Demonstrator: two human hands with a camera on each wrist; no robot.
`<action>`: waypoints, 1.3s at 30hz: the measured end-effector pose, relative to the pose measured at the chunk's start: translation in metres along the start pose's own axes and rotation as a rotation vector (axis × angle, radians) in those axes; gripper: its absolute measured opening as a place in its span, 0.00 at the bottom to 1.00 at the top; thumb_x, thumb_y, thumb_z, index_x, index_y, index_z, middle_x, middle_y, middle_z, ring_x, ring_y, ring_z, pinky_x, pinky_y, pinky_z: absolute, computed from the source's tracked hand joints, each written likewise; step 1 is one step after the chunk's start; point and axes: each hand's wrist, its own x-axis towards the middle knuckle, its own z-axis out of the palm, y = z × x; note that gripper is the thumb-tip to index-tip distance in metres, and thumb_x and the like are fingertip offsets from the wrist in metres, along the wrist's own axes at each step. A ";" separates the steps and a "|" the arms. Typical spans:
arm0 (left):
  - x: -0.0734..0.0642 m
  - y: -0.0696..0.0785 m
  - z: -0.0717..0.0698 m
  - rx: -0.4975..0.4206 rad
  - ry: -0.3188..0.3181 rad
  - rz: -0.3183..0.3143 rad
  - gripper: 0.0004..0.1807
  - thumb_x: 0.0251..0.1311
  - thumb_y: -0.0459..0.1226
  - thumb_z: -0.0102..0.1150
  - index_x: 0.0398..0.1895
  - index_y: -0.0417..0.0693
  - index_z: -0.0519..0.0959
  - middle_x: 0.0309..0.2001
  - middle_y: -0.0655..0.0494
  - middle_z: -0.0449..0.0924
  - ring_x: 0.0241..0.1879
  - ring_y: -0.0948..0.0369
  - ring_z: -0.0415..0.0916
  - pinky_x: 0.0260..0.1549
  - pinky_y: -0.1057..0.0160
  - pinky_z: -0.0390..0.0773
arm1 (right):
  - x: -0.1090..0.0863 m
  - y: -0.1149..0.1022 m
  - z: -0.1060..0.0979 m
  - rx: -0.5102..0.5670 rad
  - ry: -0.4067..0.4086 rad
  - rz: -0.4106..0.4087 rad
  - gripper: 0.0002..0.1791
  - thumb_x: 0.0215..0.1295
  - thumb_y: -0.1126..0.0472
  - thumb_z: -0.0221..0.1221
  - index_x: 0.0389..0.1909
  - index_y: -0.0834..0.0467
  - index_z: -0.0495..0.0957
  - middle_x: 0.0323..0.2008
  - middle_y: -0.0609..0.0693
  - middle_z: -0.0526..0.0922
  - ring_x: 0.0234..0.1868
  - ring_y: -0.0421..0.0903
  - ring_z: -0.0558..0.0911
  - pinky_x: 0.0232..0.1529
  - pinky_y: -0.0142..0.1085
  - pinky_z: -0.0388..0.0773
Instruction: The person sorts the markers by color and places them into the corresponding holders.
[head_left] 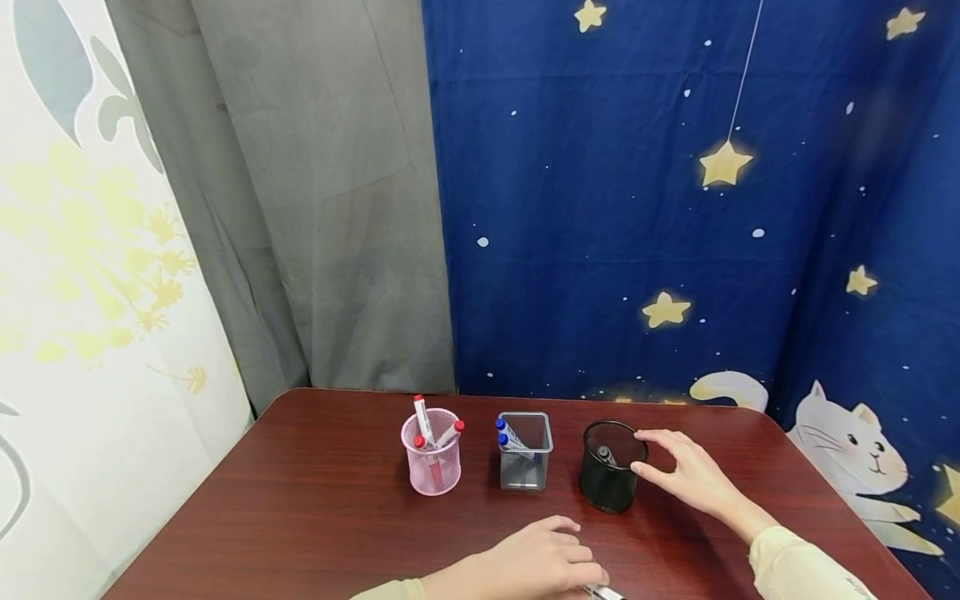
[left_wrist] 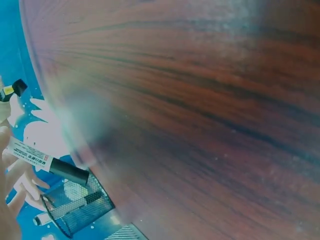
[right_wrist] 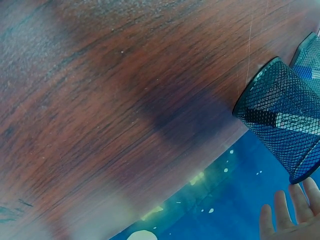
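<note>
My left hand [head_left: 532, 562] is low in the head view and holds a marker [head_left: 602, 592]. The left wrist view shows that marker [left_wrist: 31, 154] with a white printed barrel and black cap. My right hand [head_left: 693, 477] is at the right side of the round black mesh pen holder [head_left: 609, 479], its fingertips at the rim, fingers fairly straight. Inside that holder stands a black marker [head_left: 604, 454]. In the right wrist view the holder [right_wrist: 285, 110] shows a marker through its mesh, and the fingers [right_wrist: 300, 205] of the right hand reach its rim.
A pink mesh holder [head_left: 435, 481] with red-capped markers [head_left: 423, 421] stands on the left of the brown table [head_left: 315, 500]. Between it and the black one stands a square grey holder [head_left: 524, 481] with blue-capped markers [head_left: 510, 435]. Curtains [head_left: 600, 208] hang behind the table.
</note>
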 end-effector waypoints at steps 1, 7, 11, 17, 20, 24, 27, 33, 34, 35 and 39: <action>0.000 0.000 0.000 -0.028 0.015 -0.011 0.11 0.59 0.46 0.50 0.42 0.58 0.76 0.34 0.71 0.74 0.38 0.74 0.69 0.55 0.69 0.52 | 0.000 0.000 0.000 0.000 -0.002 0.001 0.25 0.48 0.46 0.63 0.45 0.55 0.76 0.43 0.49 0.77 0.45 0.48 0.72 0.41 0.47 0.69; -0.002 -0.003 -0.003 -0.182 0.058 -0.084 0.11 0.57 0.45 0.54 0.42 0.56 0.75 0.34 0.71 0.74 0.39 0.78 0.68 0.54 0.71 0.53 | 0.000 0.000 0.000 0.007 -0.013 0.011 0.25 0.49 0.46 0.63 0.46 0.55 0.76 0.44 0.50 0.77 0.46 0.49 0.72 0.42 0.48 0.68; -0.003 -0.004 -0.004 -0.276 0.070 -0.139 0.11 0.57 0.46 0.54 0.42 0.55 0.74 0.32 0.72 0.73 0.36 0.80 0.67 0.53 0.72 0.55 | 0.000 0.000 0.000 0.006 -0.012 0.013 0.25 0.48 0.46 0.63 0.46 0.55 0.76 0.44 0.50 0.77 0.46 0.49 0.72 0.42 0.48 0.68; -0.001 -0.005 -0.010 -0.331 0.137 -0.208 0.10 0.55 0.46 0.56 0.38 0.56 0.75 0.30 0.74 0.73 0.32 0.83 0.65 0.50 0.74 0.58 | 0.000 0.001 0.001 0.007 -0.011 0.009 0.25 0.49 0.45 0.63 0.46 0.55 0.76 0.44 0.49 0.77 0.46 0.49 0.72 0.42 0.48 0.68; 0.001 -0.006 -0.013 -0.343 0.165 -0.232 0.10 0.55 0.46 0.56 0.38 0.55 0.75 0.31 0.73 0.74 0.35 0.83 0.65 0.49 0.74 0.58 | 0.000 0.001 0.001 0.007 -0.012 0.010 0.25 0.49 0.45 0.62 0.46 0.55 0.76 0.44 0.49 0.77 0.46 0.49 0.72 0.42 0.48 0.68; 0.002 -0.009 -0.016 -0.387 0.200 -0.262 0.10 0.55 0.45 0.57 0.38 0.54 0.75 0.30 0.73 0.75 0.36 0.84 0.65 0.47 0.77 0.59 | 0.000 0.002 0.001 0.007 -0.010 0.008 0.25 0.48 0.46 0.63 0.46 0.55 0.76 0.44 0.49 0.77 0.46 0.49 0.72 0.42 0.47 0.68; 0.003 -0.011 -0.018 -0.437 0.231 -0.283 0.10 0.54 0.44 0.58 0.38 0.54 0.75 0.30 0.73 0.76 0.36 0.83 0.66 0.44 0.78 0.61 | 0.000 0.002 0.001 0.007 -0.008 0.007 0.25 0.48 0.46 0.63 0.46 0.55 0.76 0.44 0.49 0.77 0.45 0.49 0.72 0.42 0.48 0.68; 0.003 -0.014 -0.020 -0.506 0.286 -0.309 0.11 0.52 0.42 0.60 0.37 0.52 0.74 0.29 0.70 0.77 0.35 0.81 0.67 0.39 0.80 0.64 | 0.000 0.001 0.001 0.001 0.002 -0.004 0.25 0.48 0.47 0.64 0.45 0.55 0.76 0.43 0.49 0.77 0.45 0.49 0.73 0.42 0.47 0.69; 0.004 -0.014 -0.019 -0.511 0.294 -0.313 0.11 0.51 0.42 0.60 0.37 0.52 0.74 0.29 0.69 0.77 0.35 0.81 0.67 0.38 0.80 0.64 | 0.000 0.001 0.001 -0.001 0.005 -0.007 0.25 0.47 0.47 0.64 0.45 0.55 0.76 0.43 0.49 0.77 0.45 0.48 0.73 0.42 0.47 0.69; 0.004 -0.015 -0.019 -0.530 0.304 -0.320 0.11 0.51 0.41 0.61 0.37 0.51 0.74 0.29 0.69 0.77 0.35 0.81 0.68 0.37 0.79 0.65 | 0.000 0.001 0.001 -0.003 0.007 -0.009 0.25 0.47 0.47 0.64 0.45 0.55 0.76 0.43 0.49 0.77 0.45 0.48 0.73 0.41 0.47 0.69; 0.005 -0.016 -0.019 -0.596 0.336 -0.342 0.11 0.51 0.40 0.61 0.37 0.51 0.74 0.29 0.66 0.77 0.35 0.80 0.68 0.36 0.78 0.67 | 0.000 0.001 0.001 -0.007 0.011 -0.009 0.25 0.47 0.47 0.64 0.45 0.55 0.76 0.43 0.49 0.77 0.45 0.47 0.73 0.42 0.46 0.69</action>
